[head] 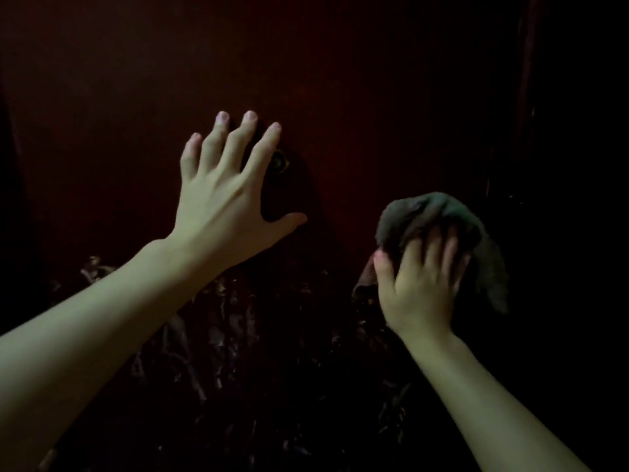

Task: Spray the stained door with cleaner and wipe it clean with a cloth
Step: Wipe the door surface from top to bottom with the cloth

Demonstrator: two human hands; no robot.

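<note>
The scene is lying in very dim light, the far door showing only as a dark red-brown surface and the right side sinking into black. The near forearms are catching a pale greenish light. The right hand and cloth are smearing with blur.
</note>
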